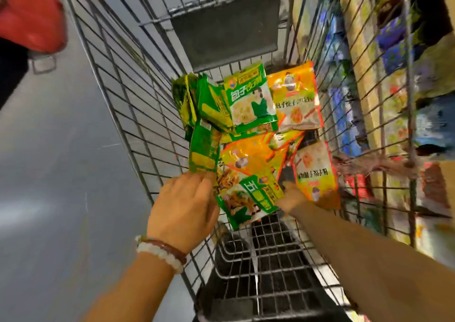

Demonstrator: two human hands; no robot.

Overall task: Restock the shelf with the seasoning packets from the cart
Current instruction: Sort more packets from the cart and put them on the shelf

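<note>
A wire cart (128, 100) holds a pile of green and orange seasoning packets (248, 100). My left hand (183, 208), with bead bracelets at the wrist, pinches a fanned stack of green and orange packets (248, 193) at its left edge, above the cart floor. My right hand (293, 196) reaches under the stack's right side; its fingers are hidden behind the packets, next to an orange packet (315, 171) leaning on the cart's right wall. The shelf (384, 80) stands to the right of the cart, blurred.
The shelf holds blue, yellow and red packaged goods seen through the cart's right wire wall. The grey folded seat flap (226, 26) is at the cart's far end. Grey floor lies to the left, with a person in red (27, 14) at the top left.
</note>
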